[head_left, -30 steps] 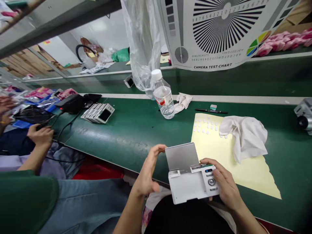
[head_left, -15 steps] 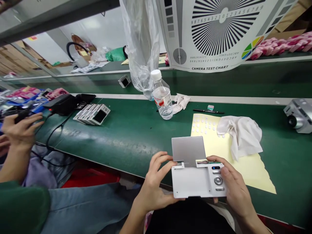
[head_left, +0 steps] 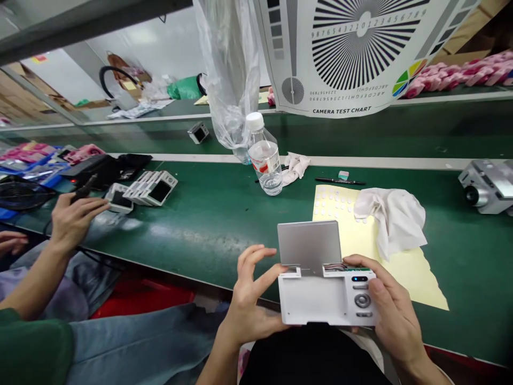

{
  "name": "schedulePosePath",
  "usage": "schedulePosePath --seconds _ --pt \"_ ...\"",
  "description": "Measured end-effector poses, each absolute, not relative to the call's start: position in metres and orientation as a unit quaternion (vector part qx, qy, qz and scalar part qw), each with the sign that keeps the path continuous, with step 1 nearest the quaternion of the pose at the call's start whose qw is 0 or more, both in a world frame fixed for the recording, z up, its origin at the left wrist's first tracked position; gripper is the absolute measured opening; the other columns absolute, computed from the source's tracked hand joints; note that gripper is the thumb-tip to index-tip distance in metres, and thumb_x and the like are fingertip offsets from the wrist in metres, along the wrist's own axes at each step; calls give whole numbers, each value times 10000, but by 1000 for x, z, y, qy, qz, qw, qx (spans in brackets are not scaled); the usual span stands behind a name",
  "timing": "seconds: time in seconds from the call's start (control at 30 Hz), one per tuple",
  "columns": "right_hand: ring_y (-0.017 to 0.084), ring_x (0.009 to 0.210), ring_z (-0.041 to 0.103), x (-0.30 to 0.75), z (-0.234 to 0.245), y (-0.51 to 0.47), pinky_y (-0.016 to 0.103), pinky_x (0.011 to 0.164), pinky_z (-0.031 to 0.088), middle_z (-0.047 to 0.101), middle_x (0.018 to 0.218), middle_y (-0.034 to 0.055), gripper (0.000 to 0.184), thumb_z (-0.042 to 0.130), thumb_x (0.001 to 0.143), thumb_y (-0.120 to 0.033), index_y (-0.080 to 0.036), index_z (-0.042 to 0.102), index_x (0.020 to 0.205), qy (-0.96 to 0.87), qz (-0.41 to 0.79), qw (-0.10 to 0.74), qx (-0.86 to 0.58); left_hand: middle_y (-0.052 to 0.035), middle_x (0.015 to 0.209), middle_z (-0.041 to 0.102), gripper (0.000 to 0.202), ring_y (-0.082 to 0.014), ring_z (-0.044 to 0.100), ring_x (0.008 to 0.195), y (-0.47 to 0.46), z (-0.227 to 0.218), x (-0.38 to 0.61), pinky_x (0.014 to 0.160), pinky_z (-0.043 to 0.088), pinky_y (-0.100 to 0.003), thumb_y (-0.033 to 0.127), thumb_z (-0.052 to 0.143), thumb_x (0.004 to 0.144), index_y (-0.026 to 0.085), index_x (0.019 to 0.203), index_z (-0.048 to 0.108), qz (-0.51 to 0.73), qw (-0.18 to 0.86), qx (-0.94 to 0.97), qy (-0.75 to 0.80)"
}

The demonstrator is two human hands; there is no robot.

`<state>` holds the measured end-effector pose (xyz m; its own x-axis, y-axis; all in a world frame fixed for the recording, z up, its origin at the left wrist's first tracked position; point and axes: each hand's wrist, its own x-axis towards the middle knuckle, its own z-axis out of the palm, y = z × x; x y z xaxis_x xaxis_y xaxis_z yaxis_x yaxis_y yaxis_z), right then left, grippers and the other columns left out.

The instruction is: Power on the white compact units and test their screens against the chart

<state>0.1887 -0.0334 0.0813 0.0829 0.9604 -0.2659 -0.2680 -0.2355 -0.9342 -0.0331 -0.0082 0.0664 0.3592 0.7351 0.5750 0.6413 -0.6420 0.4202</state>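
Observation:
I hold a small white camera (head_left: 316,297) at the near edge of the green belt, its back toward me and its grey flip screen (head_left: 309,245) standing up. My right hand (head_left: 390,310) grips the camera's right end, thumb beside the round button pad. My left hand (head_left: 250,297) supports the left end from below, with thumb and fingers raised at the screen's hinge corner.
A yellow sheet (head_left: 404,272) with white dots and a white cloth (head_left: 395,216) lie just beyond. A water bottle (head_left: 262,155), pen (head_left: 340,182), row of white cameras (head_left: 150,188) and silver camera (head_left: 484,186) sit on the belt (head_left: 208,214). A co-worker's hand (head_left: 74,219) holds a tool at left.
My left hand came in from beside the screen and took hold of the camera's left end. The co-worker's hand moved onto the belt with a tool beside a small white camera.

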Motion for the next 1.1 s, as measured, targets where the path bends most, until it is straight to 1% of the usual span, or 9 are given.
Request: schedulePosePath --seconds 0.1,0.2,0.33,0.47,0.6,0.77,0.83,0.97,1.1 --pt "117 386 556 190 79 -33 241 303 489 700 847 58 383 594 832 -573 -242 641 1019 -332 596 526 -508 -134 1225 463 516 -347 426 1204 -11 69 -32 961 451 -538 483 726 717 220 1129 558 390 41 822 413" --pt "105 372 544 190 79 -32 218 294 473 689 797 36 408 628 797 -599 -252 635 1013 -305 615 527 -501 -144 1230 461 541 -352 426 1200 -14 73 -31 947 460 -532 528 721 717 214 1128 560 391 29 823 410" --pt "102 353 542 190 82 -32 215 278 464 688 804 33 420 630 792 -605 -256 622 1025 -289 631 516 -502 -149 1220 466 592 -360 424 1194 -17 79 -29 936 460 -543 614 691 712 210 1126 563 390 16 823 413" --pt "98 336 530 191 84 -31 215 265 465 689 793 33 430 636 785 -602 -248 618 1029 -281 639 514 -499 -148 1223 473 645 -362 432 1191 -18 81 -29 932 462 -540 656 698 679 213 1131 574 396 8 820 412" --pt "96 310 536 192 85 -31 211 257 459 715 833 51 447 645 778 -604 -239 616 1035 -275 645 507 -501 -155 1233 465 670 -352 422 1202 -18 82 -29 958 450 -522 696 665 687 188 1117 587 398 8 823 406" --pt "79 299 534 192 86 -31 194 251 450 711 874 50 442 656 779 -588 -225 620 1028 -265 643 506 -510 -154 1220 479 711 -365 435 1186 -18 83 -28 960 436 -550 725 676 649 202 1121 579 394 5 821 413" --pt "81 300 534 192 86 -31 193 254 452 705 832 38 425 631 804 -580 -225 614 1038 -269 646 501 -509 -148 1213 487 728 -367 442 1180 -18 84 -27 958 433 -556 738 683 627 212 1120 579 397 5 818 417" --pt "89 281 511 193 83 -27 184 250 424 676 672 7 419 585 836 -577 -226 597 1065 -271 672 482 -493 -151 1216 486 732 -365 433 1184 -19 86 -24 971 421 -566 755 669 626 202 1099 589 405 4 812 420" --pt "72 281 480 191 85 -25 179 253 425 691 689 10 405 579 842 -566 -225 606 1058 -256 686 477 -486 -155 1233 469 720 -356 407 1205 -20 89 -23 995 409 -555 761 635 661 183 1089 589 407 12 812 418"
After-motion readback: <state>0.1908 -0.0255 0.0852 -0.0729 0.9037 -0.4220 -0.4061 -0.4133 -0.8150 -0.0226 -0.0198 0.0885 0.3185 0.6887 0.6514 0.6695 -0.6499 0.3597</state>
